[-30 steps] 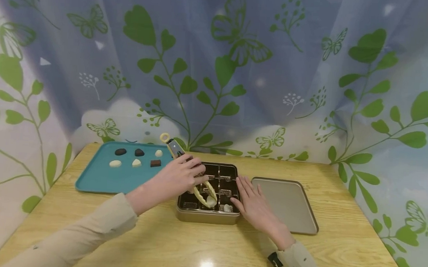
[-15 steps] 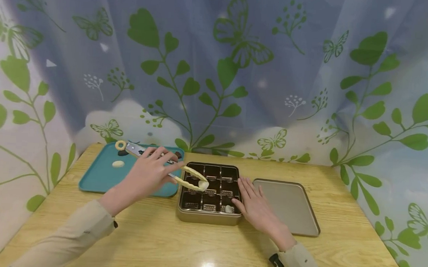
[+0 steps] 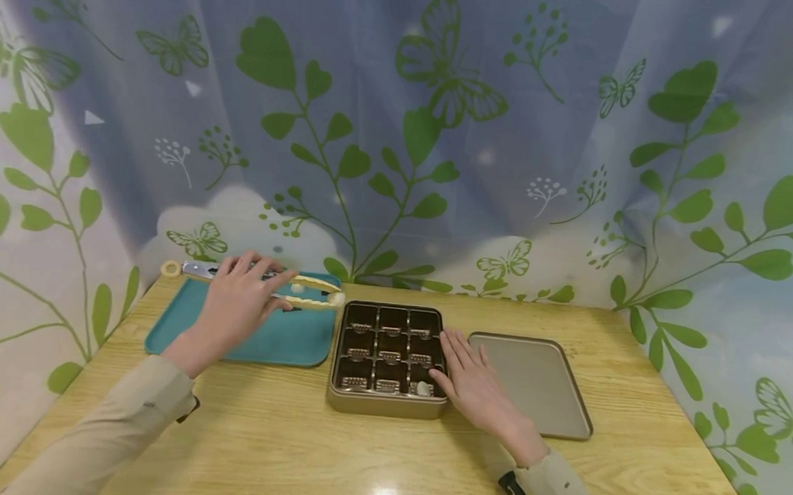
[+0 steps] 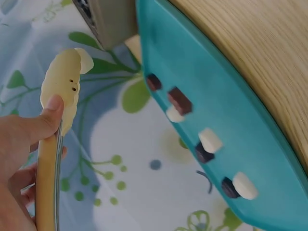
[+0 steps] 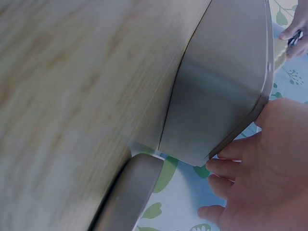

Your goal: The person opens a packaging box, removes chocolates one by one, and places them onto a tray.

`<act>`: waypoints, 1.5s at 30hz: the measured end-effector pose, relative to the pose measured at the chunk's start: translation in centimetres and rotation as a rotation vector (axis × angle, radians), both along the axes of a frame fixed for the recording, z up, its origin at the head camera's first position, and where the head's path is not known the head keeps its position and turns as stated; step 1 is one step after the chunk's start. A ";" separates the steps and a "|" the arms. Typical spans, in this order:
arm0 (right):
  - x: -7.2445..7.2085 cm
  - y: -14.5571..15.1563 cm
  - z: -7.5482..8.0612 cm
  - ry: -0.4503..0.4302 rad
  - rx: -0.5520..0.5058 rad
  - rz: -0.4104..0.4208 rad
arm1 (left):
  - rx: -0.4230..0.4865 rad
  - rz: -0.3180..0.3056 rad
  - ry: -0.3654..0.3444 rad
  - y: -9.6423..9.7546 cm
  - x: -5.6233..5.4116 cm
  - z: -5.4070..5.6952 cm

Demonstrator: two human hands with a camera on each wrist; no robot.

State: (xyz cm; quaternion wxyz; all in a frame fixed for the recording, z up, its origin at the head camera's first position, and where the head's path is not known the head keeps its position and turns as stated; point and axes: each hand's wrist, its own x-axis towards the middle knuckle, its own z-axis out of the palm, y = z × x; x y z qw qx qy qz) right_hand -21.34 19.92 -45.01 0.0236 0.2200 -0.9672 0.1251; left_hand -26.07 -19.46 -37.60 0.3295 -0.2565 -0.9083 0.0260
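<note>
My left hand [image 3: 228,298] grips a pair of tongs [image 4: 60,82] with pale yellow tips, thumb on one arm. Between the tips is a white chocolate [image 3: 336,299], over the right side of the teal tray [image 3: 184,322]. Beside the tray stands a bronze tin [image 3: 388,405] with a dark divided insert. A small white piece [image 3: 423,389] lies in its front right compartment. My right hand [image 3: 476,390] rests with extended fingers against the tin's right rim; the right wrist view shows its fingertips at the edge of the tin wall [image 5: 216,91].
Several dark and white chocolates lie on the tray, among them a brown block [image 4: 180,100]; in the head view the left hand and tongs hide most of them. A flat bronze lid [image 3: 537,382] lies right of the tin. A patterned curtain [image 3: 403,128] hangs behind the wooden table [image 3: 291,451].
My left hand has moved left from above the tin to above the tray, with the tongs and the white chocolate. The tongs lie flatter now. My right hand stays at the tin.
</note>
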 end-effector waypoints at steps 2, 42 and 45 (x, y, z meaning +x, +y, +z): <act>0.0 0.0 0.0 0.002 0.006 0.002 | -0.014 0.028 -0.010 -0.2 -0.5 -0.3; 0.1 -0.2 -0.1 0.005 -0.001 0.003 | -0.049 0.096 -0.083 0.7 -1.2 -1.4; 0.1 -0.1 -0.1 0.009 0.006 -0.001 | -0.025 0.052 -0.067 1.4 -0.4 -0.8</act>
